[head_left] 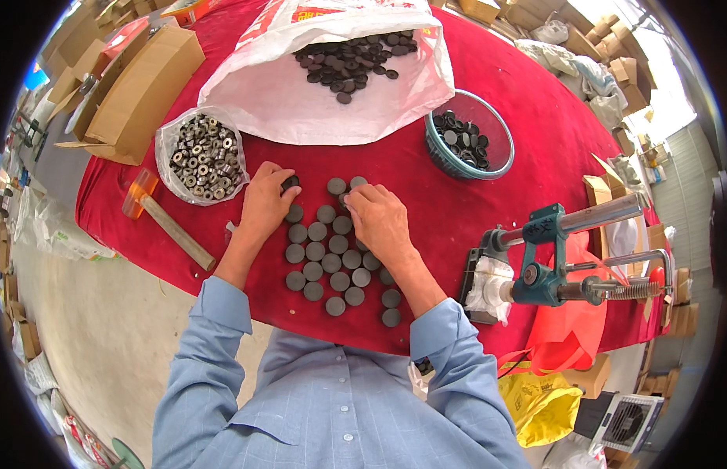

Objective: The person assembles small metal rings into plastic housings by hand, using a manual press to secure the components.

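On the red cloth in front of me lie several dark grey round discs (330,263), set flat in loose rows. My left hand (265,202) is at the upper left of these rows, its thumb and forefinger closed on a black disc (290,183). At the upper right of the rows, my right hand (379,219) has its fingers bent down and pressed together at another dark disc (344,201), which they partly cover. Two more discs lie just beyond its fingertips. The right hand and forearm hide part of the rows.
Beyond the discs, a white woven sack (332,117) lies open with black discs inside. Left are a bag of metal rings (242,176), a mallet (175,230) and a cardboard box (148,94). Right stand a basket (500,152) of black pieces and a green hand press (539,258).
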`<state>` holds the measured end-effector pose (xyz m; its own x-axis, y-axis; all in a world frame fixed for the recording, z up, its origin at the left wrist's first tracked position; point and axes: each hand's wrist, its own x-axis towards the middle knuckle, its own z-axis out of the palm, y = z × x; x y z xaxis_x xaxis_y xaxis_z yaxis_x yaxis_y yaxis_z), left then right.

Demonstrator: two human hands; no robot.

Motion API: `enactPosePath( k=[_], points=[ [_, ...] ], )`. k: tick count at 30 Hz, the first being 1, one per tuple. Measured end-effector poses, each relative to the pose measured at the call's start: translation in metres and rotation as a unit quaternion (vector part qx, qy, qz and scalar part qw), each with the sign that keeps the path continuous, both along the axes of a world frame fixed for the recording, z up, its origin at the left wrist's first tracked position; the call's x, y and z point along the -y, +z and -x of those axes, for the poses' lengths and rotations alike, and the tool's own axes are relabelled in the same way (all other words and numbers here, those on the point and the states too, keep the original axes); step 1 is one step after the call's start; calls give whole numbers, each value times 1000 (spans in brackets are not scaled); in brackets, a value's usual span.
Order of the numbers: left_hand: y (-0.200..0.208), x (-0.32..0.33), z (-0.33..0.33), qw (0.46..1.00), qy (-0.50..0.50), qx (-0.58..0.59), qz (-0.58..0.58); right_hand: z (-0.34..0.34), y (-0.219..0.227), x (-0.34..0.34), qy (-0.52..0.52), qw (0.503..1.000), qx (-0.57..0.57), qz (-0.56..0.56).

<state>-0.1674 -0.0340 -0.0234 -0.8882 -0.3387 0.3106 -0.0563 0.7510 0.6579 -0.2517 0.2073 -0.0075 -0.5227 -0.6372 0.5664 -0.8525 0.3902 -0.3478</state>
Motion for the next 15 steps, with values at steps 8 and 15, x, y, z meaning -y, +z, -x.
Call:
enactPosePath(
  k=[8,15],
  points=[
    [-2,1,4,999,13,-31,11,3,0,5,10,1000,10,13],
    [3,4,14,998,14,-56,-10,5,-2,4,11,1000,-14,-9]
  ],
)
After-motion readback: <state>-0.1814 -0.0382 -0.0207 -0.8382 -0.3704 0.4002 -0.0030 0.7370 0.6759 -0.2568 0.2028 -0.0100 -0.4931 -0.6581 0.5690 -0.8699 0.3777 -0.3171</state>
